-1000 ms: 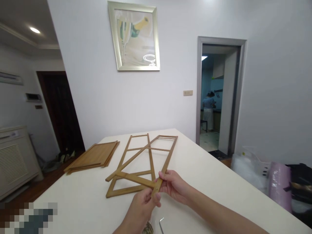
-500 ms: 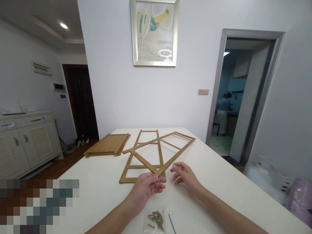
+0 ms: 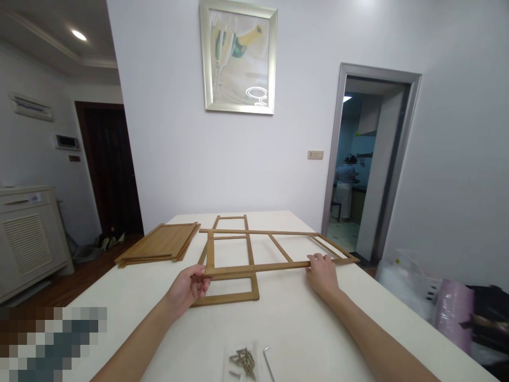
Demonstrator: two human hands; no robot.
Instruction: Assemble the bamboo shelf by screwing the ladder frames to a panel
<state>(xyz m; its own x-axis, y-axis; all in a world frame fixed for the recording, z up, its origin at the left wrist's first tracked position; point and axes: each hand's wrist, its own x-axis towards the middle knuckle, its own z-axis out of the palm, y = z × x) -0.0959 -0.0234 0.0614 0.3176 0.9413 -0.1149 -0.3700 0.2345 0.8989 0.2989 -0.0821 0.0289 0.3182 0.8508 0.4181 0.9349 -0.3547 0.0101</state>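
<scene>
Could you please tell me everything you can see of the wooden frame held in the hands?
The held frame is slim, brown and wood-like: two long rails joined by four crossbars, two of them close together toward the right end. It extends crosswise over a second frame on the white table; whether the frames touch is unclear. The left hand pinches its near left corner; the right hand holds the near rail toward the right.
</scene>
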